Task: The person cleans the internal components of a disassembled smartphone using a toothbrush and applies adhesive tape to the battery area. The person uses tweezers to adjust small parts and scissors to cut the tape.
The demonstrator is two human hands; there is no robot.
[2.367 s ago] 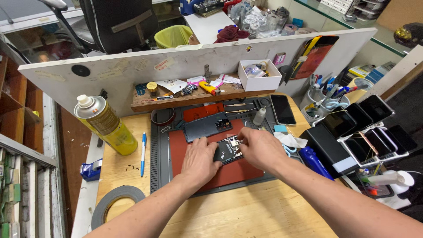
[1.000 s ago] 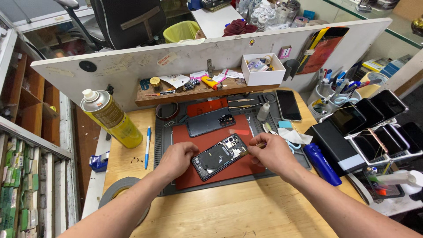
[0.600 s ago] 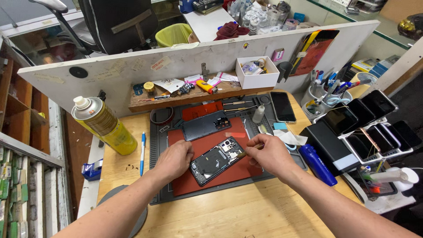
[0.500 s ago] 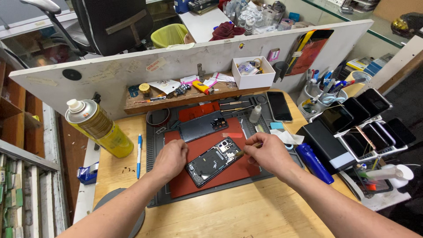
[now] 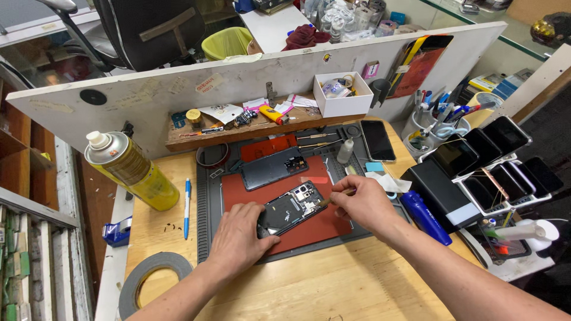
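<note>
A: Starting at the left edge, what's on the desk [image 5: 333,291]?

B: A roll of grey tape [image 5: 151,279] at the near corner, a blue tape dispenser [image 5: 116,232] above it, then a tall yellow spray can [image 5: 131,171] lying tilted, and a blue pen [image 5: 187,207] just beside the dark work mat [image 5: 205,220].

A: And the left hand [image 5: 238,241]?

B: It lies flat on the red pad [image 5: 315,226], fingers spread, fingertips pressing the near-left end of the opened phone [image 5: 291,209]. The grip is loose, holding the phone down rather than wrapped around it.

A: How does the phone look?

B: Back cover off, dark insides showing: a black plate over most of the body and a camera cluster at the far-right end. It lies flat near the middle of the red pad.

A: Which way does it run?

B: Its long axis goes diagonally, from near-left under the left hand up to far-right, camera end pointing away and to the right.

A: The right hand [image 5: 366,205]?

B: Fingers pinched shut on a thin tan-handled tool [image 5: 333,199], its tip at the phone's camera end.

A: Further right?

B: A blue bottle [image 5: 425,217] lies just beside that wrist, then a rack of dark phones [image 5: 493,154]. Behind the red pad lie a separate dark back cover [image 5: 273,168] and a small white box [image 5: 342,98] on the wooden shelf [image 5: 238,128]
</note>
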